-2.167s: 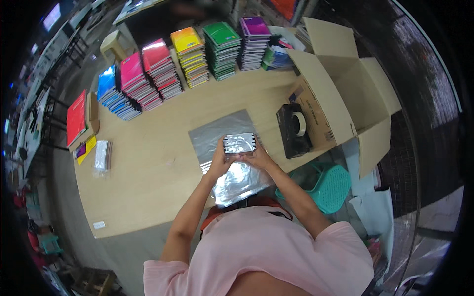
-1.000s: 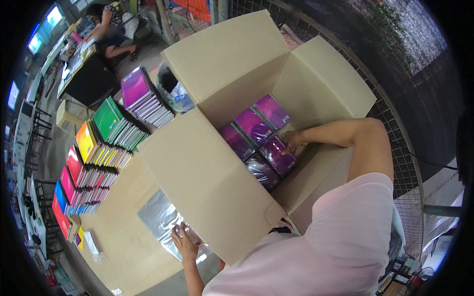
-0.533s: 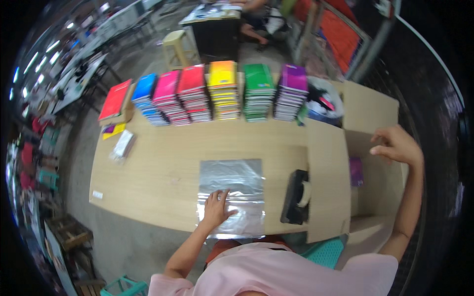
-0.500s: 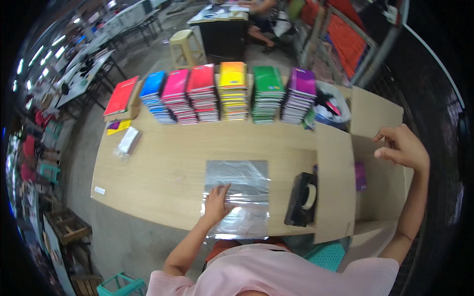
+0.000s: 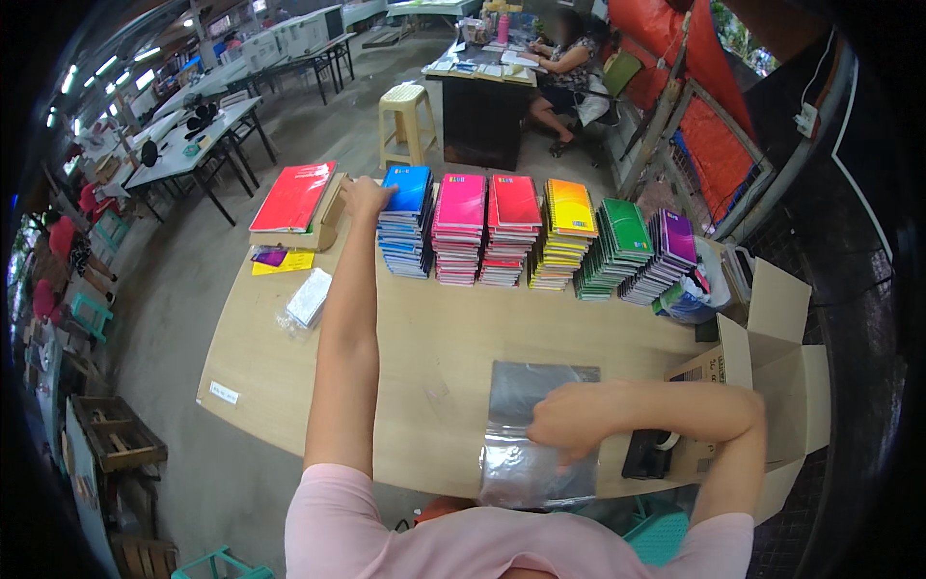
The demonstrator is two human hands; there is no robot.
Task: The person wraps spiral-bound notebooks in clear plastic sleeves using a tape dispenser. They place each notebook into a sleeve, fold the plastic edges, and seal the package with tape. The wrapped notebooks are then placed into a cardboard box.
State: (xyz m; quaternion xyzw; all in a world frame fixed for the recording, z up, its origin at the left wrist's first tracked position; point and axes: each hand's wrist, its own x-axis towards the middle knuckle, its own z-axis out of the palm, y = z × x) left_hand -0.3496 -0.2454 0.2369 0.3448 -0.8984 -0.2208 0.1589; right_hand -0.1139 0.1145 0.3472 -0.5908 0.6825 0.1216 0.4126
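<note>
left hand [image 5: 362, 193]: mine, reached far across the pale wooden worktable [image 5: 405, 386], arm nearly straight, fingers apart and resting on the near left corner of the stack of blue spiral-bound notebooks [image 5: 405, 220]. not yet clamped on a book; whether a fingertip has caught a cover i cannot tell.

right hand [image 5: 569, 425]: mine, elbow bent sharply and forearm lying across my front, palm down, fingers loosely spread, pressing flat on the pile of clear shiny plastic sleeves [image 5: 535, 434] at the table's near edge. holds nothing, only pins the pile.

step in hand, as i judge it: fetching one notebook from the row while the sleeves are kept in place. the next move calls for a pinch on the top blue book alone, lifted clear without dragging the stack, then carried back to the sleeves.

outward from the left hand: flat red notebook on a small cardboard box [image 5: 294, 198] just beside it; yellow paper slip [image 5: 285, 262] and a small clear packet [image 5: 309, 297] nearer me. row runs rightward: pink stack [image 5: 460, 227], red stack [image 5: 511, 227], yellow stack [image 5: 564, 232], green stack [image 5: 617, 246], purple stack [image 5: 666, 253].

outward from the right hand: black tape dispenser [image 5: 648, 454] just beside the sleeves; open brown cardboard carton [image 5: 772, 386] at the table's right end.
</note>
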